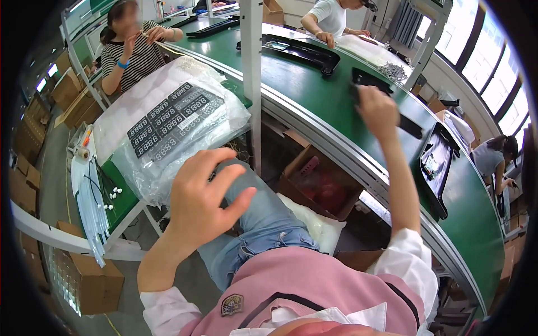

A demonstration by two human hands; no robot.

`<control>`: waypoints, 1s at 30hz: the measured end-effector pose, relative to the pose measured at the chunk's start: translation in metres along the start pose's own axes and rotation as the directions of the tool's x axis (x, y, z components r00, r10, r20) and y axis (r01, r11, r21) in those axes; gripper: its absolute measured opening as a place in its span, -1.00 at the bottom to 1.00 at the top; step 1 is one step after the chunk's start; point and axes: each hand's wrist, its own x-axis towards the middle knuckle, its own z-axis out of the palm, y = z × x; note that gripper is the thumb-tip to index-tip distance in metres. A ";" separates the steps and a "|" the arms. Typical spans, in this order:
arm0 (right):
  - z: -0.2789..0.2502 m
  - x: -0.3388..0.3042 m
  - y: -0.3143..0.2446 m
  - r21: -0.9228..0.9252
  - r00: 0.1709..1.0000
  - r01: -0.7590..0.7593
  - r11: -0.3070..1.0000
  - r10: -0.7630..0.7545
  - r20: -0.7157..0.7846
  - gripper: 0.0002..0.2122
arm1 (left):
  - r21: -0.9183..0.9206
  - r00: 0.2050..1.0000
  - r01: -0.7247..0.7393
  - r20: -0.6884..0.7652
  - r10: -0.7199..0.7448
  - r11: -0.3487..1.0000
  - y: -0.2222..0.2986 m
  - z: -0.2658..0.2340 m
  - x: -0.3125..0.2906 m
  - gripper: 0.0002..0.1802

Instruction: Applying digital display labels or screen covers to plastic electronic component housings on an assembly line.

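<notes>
My left hand [210, 196] hovers above my lap with its fingers spread and nothing in it. It is nearest to a plastic-wrapped stack of dark display panels [176, 120] with segmented digits, which lies on white padding to the left. My right hand [378, 112] reaches out over the green conveyor belt [319, 106]. Its fingers are closed on a long black plastic part [372, 79], which is slightly blurred; the hand covers its middle. Nearer along the belt lies a black housing [434, 162] with electronic parts inside. Another long black housing [302, 51] rests farther up the belt.
A white post [252, 84] stands between the side table and the belt. Below the belt sits an open cardboard box [322, 187] with reddish contents. White strips and cables [89, 201] hang at the left. Co-workers sit across the belt and at the far left.
</notes>
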 end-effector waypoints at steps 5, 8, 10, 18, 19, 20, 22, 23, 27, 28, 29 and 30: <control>0.116 0.028 -0.035 0.320 0.998 0.061 0.945 -0.050 -0.043 -0.55 | -0.060 0.985 0.169 0.050 -0.166 0.984 -0.013 0.010 -0.010 -0.74; 0.090 0.019 -0.056 0.387 0.988 0.110 0.916 -0.059 -0.141 -0.54 | -0.080 0.978 0.205 0.062 -0.201 0.975 -0.033 0.021 -0.012 -0.75; 0.054 -0.003 -0.046 0.404 0.983 0.114 0.907 -0.044 -0.178 -0.54 | -0.086 0.974 0.218 0.082 -0.211 0.972 -0.039 0.028 -0.013 -0.76; -0.041 -0.191 0.071 -0.513 0.674 -0.520 0.683 0.697 0.245 -0.65 | -0.206 0.953 0.286 0.164 -0.255 0.936 -0.058 0.056 -0.004 -0.84; -0.042 -0.206 0.079 -0.523 0.661 -0.526 0.671 0.709 0.246 -0.65 | -0.213 0.954 0.276 0.176 -0.241 0.937 -0.058 0.061 -0.001 -0.84; -0.041 -0.218 0.086 -0.406 0.731 -0.538 0.739 0.648 0.212 -0.65 | -0.241 0.955 0.269 0.193 -0.226 0.932 -0.058 0.066 0.002 -0.84; -0.045 -0.231 0.088 -0.159 0.846 -0.504 0.849 0.523 0.105 -0.62 | -0.292 0.954 0.261 0.224 -0.200 0.920 -0.058 0.072 0.008 -0.84; -0.045 -0.234 0.086 -0.162 0.841 -0.511 0.844 0.530 0.106 -0.62 | -0.293 0.954 0.256 0.228 -0.192 0.921 -0.056 0.071 0.010 -0.84; -0.048 -0.202 0.069 -0.171 0.929 -0.369 0.914 0.367 -0.044 -0.61 | -0.295 0.958 0.245 0.220 -0.183 0.924 -0.043 0.071 0.022 -0.87; -0.059 -0.196 0.068 -0.150 0.906 -0.417 0.897 0.396 -0.150 -0.62 | -0.301 0.963 0.225 0.214 -0.164 0.927 -0.043 0.074 0.025 -0.86; -0.070 -0.190 0.065 -0.117 0.873 -0.457 0.882 0.420 -0.247 -0.62 | -0.302 0.965 0.215 0.212 -0.155 0.929 -0.046 0.078 0.027 -0.85; -0.083 -0.188 0.064 -0.087 0.832 -0.495 0.865 0.442 -0.335 -0.63 | -0.311 0.966 0.206 0.214 -0.143 0.928 -0.049 0.083 0.029 -0.85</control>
